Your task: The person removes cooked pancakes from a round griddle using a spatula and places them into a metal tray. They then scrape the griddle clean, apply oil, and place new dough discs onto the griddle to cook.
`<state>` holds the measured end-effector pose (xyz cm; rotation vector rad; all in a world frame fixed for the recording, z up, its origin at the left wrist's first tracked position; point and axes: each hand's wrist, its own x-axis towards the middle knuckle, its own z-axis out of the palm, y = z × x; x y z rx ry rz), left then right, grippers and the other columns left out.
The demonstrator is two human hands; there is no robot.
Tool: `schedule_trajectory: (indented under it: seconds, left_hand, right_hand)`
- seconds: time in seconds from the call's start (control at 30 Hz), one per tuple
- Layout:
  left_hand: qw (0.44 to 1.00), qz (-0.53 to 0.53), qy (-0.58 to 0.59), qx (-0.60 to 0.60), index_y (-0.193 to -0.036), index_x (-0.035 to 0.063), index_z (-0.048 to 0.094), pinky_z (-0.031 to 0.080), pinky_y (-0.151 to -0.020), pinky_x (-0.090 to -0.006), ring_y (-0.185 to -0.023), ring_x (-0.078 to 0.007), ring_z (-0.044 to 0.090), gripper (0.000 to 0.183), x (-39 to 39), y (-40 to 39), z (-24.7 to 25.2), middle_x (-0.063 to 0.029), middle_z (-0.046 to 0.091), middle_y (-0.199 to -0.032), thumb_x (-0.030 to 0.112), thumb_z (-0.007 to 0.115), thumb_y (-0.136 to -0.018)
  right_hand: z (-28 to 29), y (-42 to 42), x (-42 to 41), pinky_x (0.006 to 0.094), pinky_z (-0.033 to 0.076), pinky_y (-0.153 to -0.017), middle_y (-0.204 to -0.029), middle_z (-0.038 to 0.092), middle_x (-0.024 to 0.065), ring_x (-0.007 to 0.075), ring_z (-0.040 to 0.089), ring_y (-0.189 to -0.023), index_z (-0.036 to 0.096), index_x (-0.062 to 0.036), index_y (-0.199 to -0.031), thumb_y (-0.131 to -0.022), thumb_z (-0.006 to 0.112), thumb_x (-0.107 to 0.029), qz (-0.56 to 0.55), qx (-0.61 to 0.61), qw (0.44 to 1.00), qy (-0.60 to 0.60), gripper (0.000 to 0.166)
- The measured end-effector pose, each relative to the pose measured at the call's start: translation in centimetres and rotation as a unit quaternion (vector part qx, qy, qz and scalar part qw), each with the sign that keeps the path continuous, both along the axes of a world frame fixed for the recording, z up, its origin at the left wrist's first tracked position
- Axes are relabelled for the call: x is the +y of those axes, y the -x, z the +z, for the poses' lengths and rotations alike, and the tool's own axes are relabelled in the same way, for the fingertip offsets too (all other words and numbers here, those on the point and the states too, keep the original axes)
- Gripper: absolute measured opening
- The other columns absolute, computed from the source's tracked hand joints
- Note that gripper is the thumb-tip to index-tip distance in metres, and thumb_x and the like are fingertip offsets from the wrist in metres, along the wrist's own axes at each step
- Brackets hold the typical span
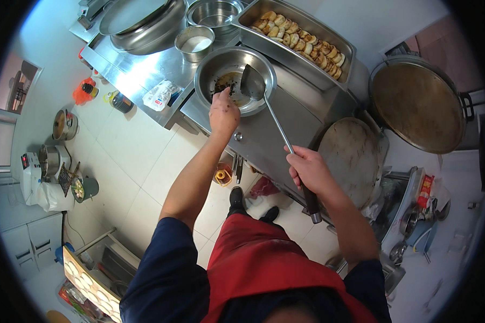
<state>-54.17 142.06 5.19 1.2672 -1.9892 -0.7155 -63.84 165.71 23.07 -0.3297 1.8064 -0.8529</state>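
Observation:
A stainless steel bowl (204, 68) sits at the counter's near edge, with brownish liquid (236, 95) and dark bits (223, 82) in its bottom. My left hand (225, 115) reaches over the rim, its fingertips together at the dark bits; whether they pinch any is hidden. Dark specks dot the back of that hand. Around the shaft of a long-handled metal wok spatula (278, 123) my right hand (309, 167) is closed, just above the dark grip. The spatula's broad head (252, 84) rests inside the bowl, on its right side.
Behind the bowl stands a deep steel pan (291, 66) of browned flat cakes (295, 36). A small pot of white powder (196, 43) is close to its left. Large round griddles (418, 107) lie to the right. An oil bottle (223, 175) stands on the floor near my feet.

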Motion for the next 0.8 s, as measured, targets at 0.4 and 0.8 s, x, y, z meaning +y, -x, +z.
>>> schedule_trajectory:
  seconds: [0.4, 0.8]
  left_hand:
    - [0.917, -0.164, 0.224, -0.287, -0.139, 0.0118, 0.059, 0.058, -0.077, -0.0412, -0.096, -0.0295, 0.063, 0.052, -0.9, -3.0, 2.2, -0.0073, 0.057, -0.136, 0.009, 0.062, -0.087]
    - [0.762, -0.260, 0.465, -0.369, -0.127, 0.0114, 0.070, 0.050, -0.067, -0.0301, -0.093, -0.0190, 0.057, 0.041, -5.6, -6.3, 3.0, -0.0027, 0.062, -0.135, 0.015, 0.064, -0.086]
  right_hand:
    - [-0.3, 0.3, 2.8, 0.0364, 0.048, -0.058, -0.063, 0.051, 0.0127, 0.0234, 0.054, -0.055, 0.057, -0.0013, -0.095, -0.099, 0.054, -0.016, 0.099, 0.200, 0.972, 0.071, 0.016]
    - [-0.8, 3.1, -3.2, 0.0559, 0.055, -0.079, -0.087, 0.070, 0.0261, 0.0482, 0.067, -0.085, 0.063, -0.0009, -0.101, -0.097, 0.054, -0.015, 0.287, 0.428, 0.857, 0.022, 0.017]
